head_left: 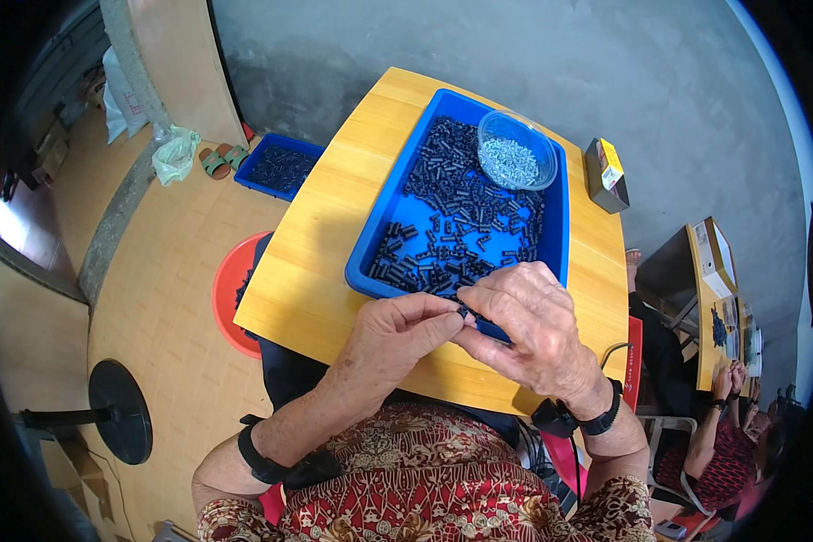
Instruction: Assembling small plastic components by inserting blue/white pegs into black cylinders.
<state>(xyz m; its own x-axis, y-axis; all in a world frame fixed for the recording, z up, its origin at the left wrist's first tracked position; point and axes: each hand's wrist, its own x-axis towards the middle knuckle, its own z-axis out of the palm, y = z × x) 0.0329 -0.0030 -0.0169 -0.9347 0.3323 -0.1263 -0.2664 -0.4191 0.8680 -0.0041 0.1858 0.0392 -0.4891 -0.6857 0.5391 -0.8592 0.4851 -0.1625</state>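
My left hand (402, 336) and my right hand (528, 327) meet at the near edge of a blue plastic tray (359, 264). Thumb and forefinger of each hand are pinched together around a small dark piece (464, 312), mostly covered by the fingertips. Many short black tube-like parts (447, 244) lie loose in the tray, heaped at its far left and spread thinner towards me. A clear round tub (515, 149) of small shiny metal pieces sits inside the tray's far right corner.
The tray rests on a yellow wooden table (307, 289). A grey box (606, 174) stands by its right edge. On the floor to the left are a red basin (228, 294), another blue tray (280, 165) and slippers (217, 163). Another person (718, 452) sits at a table on the right.
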